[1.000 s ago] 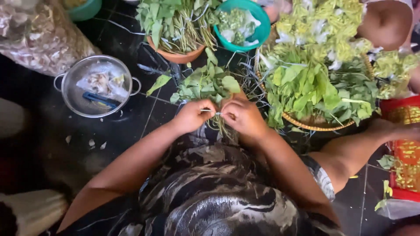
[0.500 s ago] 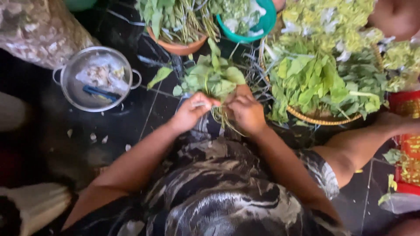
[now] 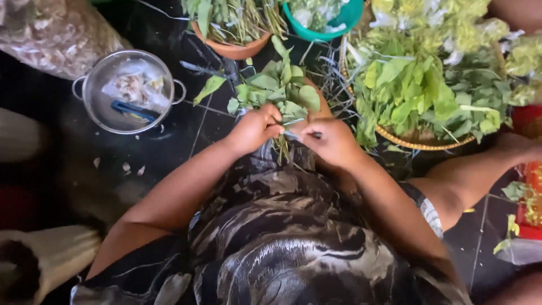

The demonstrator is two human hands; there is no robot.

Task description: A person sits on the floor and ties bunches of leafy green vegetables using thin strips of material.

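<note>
My left hand (image 3: 255, 129) and my right hand (image 3: 332, 142) meet in front of me over my lap, both pinched on a bundle of leafy green stems (image 3: 278, 93). The leaves fan out away from me above the hands; the stem ends hang down between them. A thin strand runs between the fingertips of the two hands. My patterned dark garment (image 3: 282, 226) fills the bottom of the view.
A woven basket (image 3: 420, 138) piled with green leaves stands at the right. An orange bowl (image 3: 231, 48) and a teal bowl (image 3: 330, 25) of greens sit at the top. A metal pot (image 3: 127, 90) holding plastic bags rests at left on the dark tiled floor.
The hands stay together on the bundle; my fingers have shifted slightly and the strand now shows between them. The camera has tipped, so everything sits higher in the view.
</note>
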